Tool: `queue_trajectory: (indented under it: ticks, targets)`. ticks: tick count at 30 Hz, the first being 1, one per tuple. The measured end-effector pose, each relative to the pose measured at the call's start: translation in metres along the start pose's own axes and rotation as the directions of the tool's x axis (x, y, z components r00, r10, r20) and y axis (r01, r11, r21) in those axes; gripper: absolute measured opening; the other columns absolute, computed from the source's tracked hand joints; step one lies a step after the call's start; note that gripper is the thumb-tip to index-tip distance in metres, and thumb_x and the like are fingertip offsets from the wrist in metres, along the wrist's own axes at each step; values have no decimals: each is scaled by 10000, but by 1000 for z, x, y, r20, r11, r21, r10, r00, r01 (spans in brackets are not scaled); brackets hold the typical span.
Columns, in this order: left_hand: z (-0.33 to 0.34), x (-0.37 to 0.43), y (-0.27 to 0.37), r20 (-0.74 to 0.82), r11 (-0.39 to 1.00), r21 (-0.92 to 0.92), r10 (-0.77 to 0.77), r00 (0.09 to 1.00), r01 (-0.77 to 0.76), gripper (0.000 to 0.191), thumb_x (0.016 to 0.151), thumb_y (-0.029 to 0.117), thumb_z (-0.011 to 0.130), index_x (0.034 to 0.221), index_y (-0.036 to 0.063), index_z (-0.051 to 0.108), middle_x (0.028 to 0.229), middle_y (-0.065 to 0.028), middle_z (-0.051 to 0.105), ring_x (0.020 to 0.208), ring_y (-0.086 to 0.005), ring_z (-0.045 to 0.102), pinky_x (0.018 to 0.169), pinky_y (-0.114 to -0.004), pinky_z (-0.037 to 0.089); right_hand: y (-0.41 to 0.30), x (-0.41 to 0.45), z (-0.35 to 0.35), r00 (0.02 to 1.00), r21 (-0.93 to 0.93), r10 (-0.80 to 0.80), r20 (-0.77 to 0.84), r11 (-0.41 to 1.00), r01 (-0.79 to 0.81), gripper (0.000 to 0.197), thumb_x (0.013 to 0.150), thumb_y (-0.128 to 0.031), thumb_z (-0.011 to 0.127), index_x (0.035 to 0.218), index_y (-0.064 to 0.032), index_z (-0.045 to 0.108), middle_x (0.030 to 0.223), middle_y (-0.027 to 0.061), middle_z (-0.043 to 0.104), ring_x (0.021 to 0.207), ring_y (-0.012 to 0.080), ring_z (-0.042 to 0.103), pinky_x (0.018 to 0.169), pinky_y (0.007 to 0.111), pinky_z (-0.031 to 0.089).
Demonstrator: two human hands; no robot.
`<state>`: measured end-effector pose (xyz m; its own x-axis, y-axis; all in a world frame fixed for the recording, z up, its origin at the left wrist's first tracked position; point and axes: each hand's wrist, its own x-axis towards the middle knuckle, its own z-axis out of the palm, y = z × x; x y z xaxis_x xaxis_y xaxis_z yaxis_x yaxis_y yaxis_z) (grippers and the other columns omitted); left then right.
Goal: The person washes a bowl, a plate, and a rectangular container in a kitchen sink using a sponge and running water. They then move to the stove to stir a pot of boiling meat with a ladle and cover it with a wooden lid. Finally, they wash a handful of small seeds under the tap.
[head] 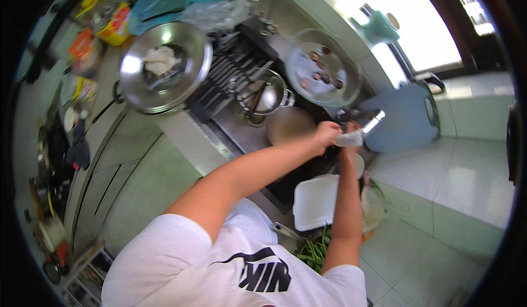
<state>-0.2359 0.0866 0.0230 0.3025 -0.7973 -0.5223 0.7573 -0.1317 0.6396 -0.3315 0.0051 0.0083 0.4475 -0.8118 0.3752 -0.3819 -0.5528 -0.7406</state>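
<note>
At the chrome faucet (374, 122), my left hand (327, 137) has its fingers closed on the near side of a small clear object (349, 139), perhaps glass or plastic. My right hand (350, 150) is beside and partly behind that object, blurred, so its grip cannot be made out. Left of the hands is a blurred round bowl (290, 126). Beyond it stand a steel pot (267, 95) with utensils inside and a large clear bowl (354, 70) holding water and small reddish-brown pieces. A white foam tray (315, 204) lies beside my right forearm.
A large steel pan (187, 84) with a whitish cloth-like item stands left of the black dish rack (230, 70). A blue-grey cutting board (403, 117) leans by the faucet. Green vegetables (315, 249) lie near my body. A teal cup (381, 27) is by the window.
</note>
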Motion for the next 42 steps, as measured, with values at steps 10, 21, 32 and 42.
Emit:
queue_trajectory:
  ticks: [10, 21, 32, 42]
  targets:
    - [-13, -39, 22, 148, 768, 631, 19, 989, -109, 540, 936, 502, 402, 771, 66, 675, 673, -136, 656, 694, -278, 645, 799, -446, 457, 101, 64, -42, 935, 484, 317, 159, 800, -354, 445, 910, -348, 468, 1198, -15, 529, 1101, 133, 584, 933, 270, 602, 814, 421, 518]
    - [-106, -68, 33, 226, 234, 928, 265, 937, -290, 299, 813, 346, 631, 738, 62, 691, 737, -183, 656, 783, -383, 638, 839, -513, 441, 46, -6, -15, 614, 178, 766, 188, 588, -789, 409, 843, -200, 612, 1191, -13, 506, 996, 97, 620, 869, 189, 609, 794, 332, 496]
    - [-285, -187, 85, 104, 440, 746, 664, 741, -499, 198, 705, 148, 635, 886, 74, 667, 818, -130, 663, 795, -291, 635, 724, -405, 491, -215, -135, 115, 740, -246, -105, 664, 904, 349, 232, 900, -189, 556, 984, -4, 670, 1329, 212, 475, 1108, 379, 537, 925, 412, 435]
    - [-528, -429, 122, -471, 553, 826, 784, 404, -112, 375, 851, 376, 606, 1035, 56, 670, 1171, -161, 598, 1120, -314, 544, 948, -366, 431, -459, -262, 300, 381, 193, -581, 719, 694, 693, 185, 822, -213, 639, 952, -96, 702, 1262, 110, 554, 1236, 302, 455, 1084, 512, 218]
